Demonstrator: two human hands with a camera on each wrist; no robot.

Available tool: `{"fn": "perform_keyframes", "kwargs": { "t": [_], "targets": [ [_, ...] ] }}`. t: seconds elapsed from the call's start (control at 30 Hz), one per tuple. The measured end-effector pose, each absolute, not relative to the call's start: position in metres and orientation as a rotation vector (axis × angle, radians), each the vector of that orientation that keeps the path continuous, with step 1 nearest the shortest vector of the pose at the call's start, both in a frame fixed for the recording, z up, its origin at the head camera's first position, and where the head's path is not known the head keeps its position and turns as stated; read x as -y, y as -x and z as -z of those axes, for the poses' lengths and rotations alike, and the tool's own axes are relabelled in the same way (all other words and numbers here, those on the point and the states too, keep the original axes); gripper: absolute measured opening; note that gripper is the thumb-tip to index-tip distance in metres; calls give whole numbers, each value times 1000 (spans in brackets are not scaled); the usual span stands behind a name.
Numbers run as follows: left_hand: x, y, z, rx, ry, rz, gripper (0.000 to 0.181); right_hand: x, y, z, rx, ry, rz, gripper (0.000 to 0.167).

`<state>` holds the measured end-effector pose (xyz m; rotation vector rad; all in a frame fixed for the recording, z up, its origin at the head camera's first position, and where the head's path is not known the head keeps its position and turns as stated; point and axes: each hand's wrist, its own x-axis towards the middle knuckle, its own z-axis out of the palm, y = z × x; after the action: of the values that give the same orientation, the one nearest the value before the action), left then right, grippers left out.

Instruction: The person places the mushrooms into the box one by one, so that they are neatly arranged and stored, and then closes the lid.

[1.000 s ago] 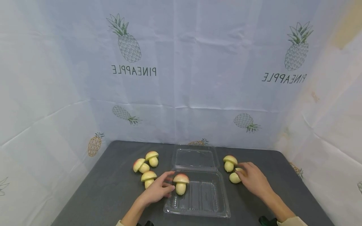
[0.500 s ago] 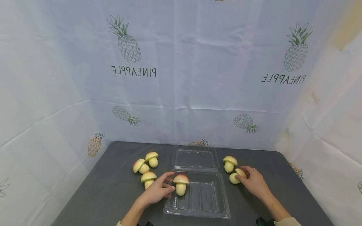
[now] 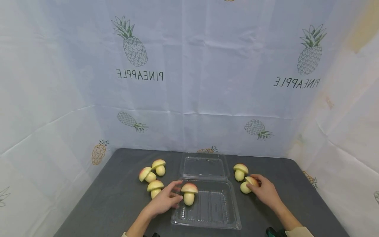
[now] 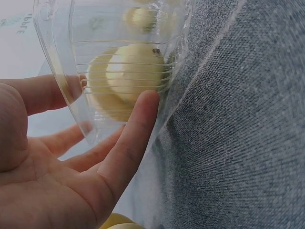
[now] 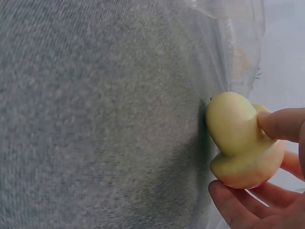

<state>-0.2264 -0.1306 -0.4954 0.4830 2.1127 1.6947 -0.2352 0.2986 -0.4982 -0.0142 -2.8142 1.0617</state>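
Observation:
My left hand is at the left wall of a clear plastic clamshell box, its fingers loosely extended. In the left wrist view, a fingertip lies against the ribbed wall. A toy mushroom with a yellow stem and reddish cap lies inside the box, near that wall. My right hand pinches the cap of another toy mushroom between thumb and fingers, close to the table. A third toy mushroom lies just behind the held one.
To the left of the box lie three more toy mushrooms, the nearest partly hidden by my left hand. The box lid is laid back, away from me. Pineapple-printed cloth hangs around the dark table.
My right hand has shifted slightly down and its fingers have settled around the toy mushroom's cap, more of which now shows. My left hand has stayed at the box wall.

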Motion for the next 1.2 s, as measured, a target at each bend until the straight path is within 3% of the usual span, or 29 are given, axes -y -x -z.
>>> {"fn": "perform_keyframes", "kwargs": {
  "t": [1.2],
  "targets": [
    [130,224,492,-2131,-483,-1665,64,-255,211,434,2672,-184,-1415,55]
  ]
}}
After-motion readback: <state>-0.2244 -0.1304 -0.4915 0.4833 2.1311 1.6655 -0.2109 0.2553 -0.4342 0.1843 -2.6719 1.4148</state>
